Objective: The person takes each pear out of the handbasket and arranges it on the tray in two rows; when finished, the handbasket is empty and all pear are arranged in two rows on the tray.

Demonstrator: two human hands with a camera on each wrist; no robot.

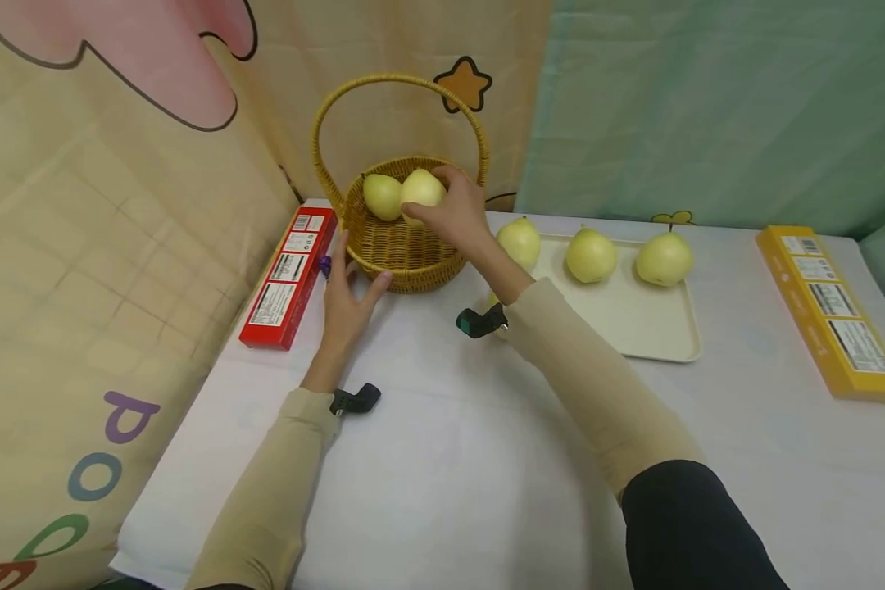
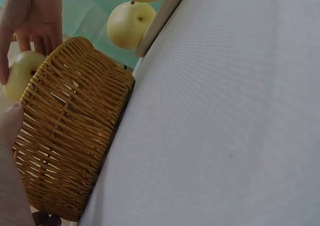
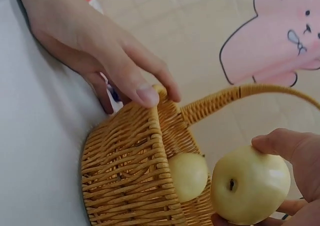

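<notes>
A wicker basket [image 1: 406,258] with a tall arched handle stands at the back of the table. My left hand [image 1: 347,311] holds the basket's near left side, thumb at the rim. My right hand [image 1: 457,209] grips a pale yellow-green pear [image 3: 250,186] over the basket's opening, with thumb and fingers around it. Another pear [image 1: 381,197] rests inside the basket, beside the held one. Several more pears [image 1: 591,255] are on a cream tray [image 1: 634,328] to the right; my right forearm hides part of one.
A red box [image 1: 288,279] lies left of the basket, with a small purple thing [image 1: 325,265] between them. At the far right lies a yellow box [image 1: 833,311]. A white cloth [image 1: 428,475] covers the table, and printed curtains [image 1: 708,106] hang behind it.
</notes>
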